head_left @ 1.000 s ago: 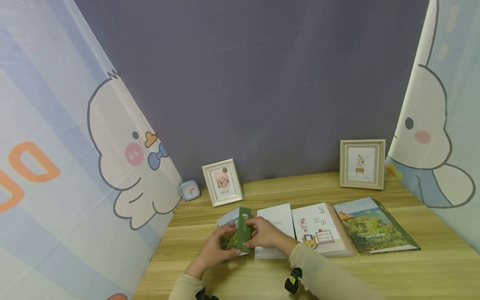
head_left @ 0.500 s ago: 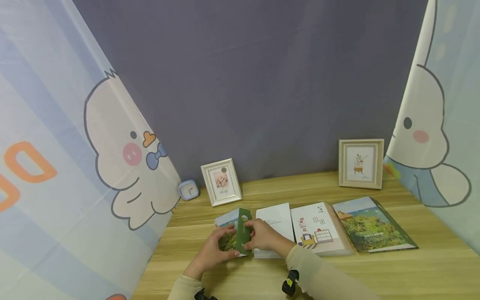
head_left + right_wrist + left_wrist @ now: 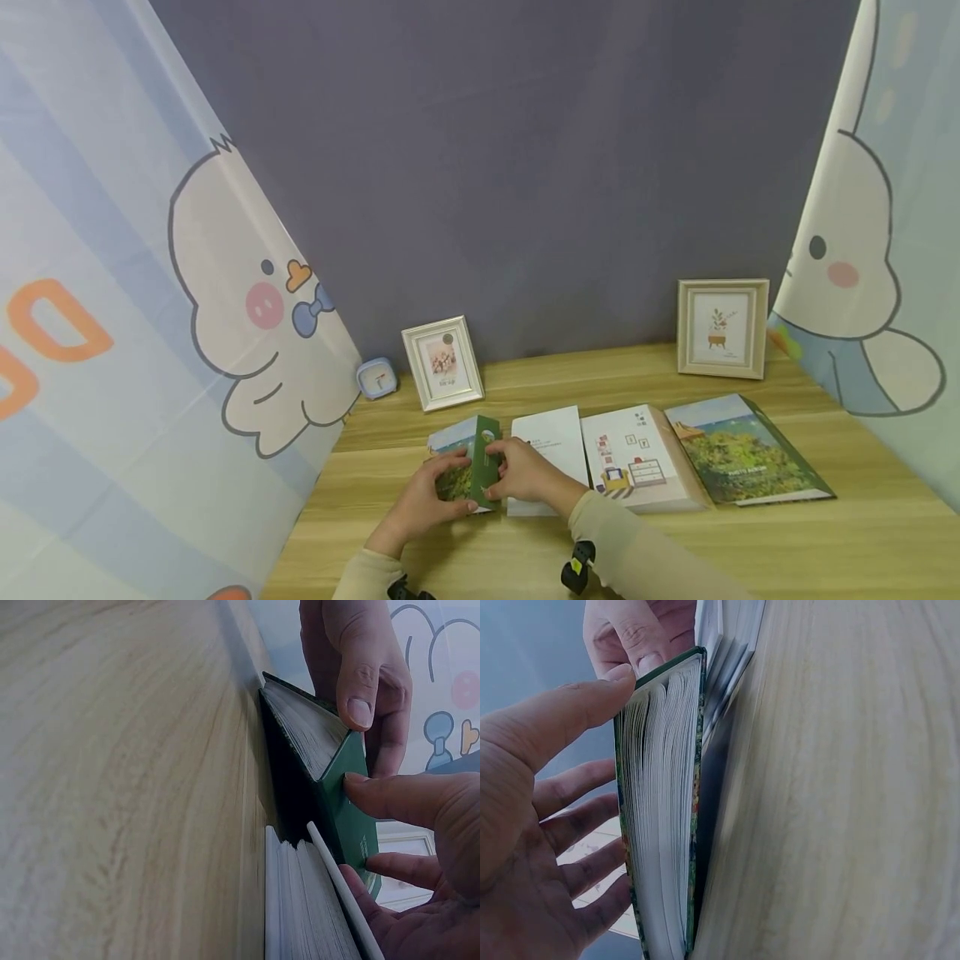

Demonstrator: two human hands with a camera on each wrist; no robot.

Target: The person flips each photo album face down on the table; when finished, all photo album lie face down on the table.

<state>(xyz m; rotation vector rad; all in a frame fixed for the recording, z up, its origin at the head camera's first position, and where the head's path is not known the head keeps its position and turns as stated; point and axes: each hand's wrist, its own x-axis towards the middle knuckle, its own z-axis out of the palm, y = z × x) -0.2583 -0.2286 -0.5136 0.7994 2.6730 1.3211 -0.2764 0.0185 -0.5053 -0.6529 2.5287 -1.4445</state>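
Observation:
A thick photo album (image 3: 453,435) lies at the left of a row of books, its green spine (image 3: 486,467) turned to the right. My left hand (image 3: 429,498) rests on its cover, with long spread fingers (image 3: 585,821) along the cover and the thumb at the spine's near corner. From the other side, my right hand (image 3: 528,471) touches the green spine with thumb and fingertips, the thumb low and the other fingers higher up. Page edges (image 3: 660,795) of the album face the left wrist camera, between its two covers.
Right of the album lie a white book (image 3: 558,433), a white book with furniture drawings (image 3: 645,454) and a second photo album (image 3: 738,450). Behind stand a tilted picture frame (image 3: 444,363), a blue clock (image 3: 377,379) and another picture frame (image 3: 723,328) at the right.

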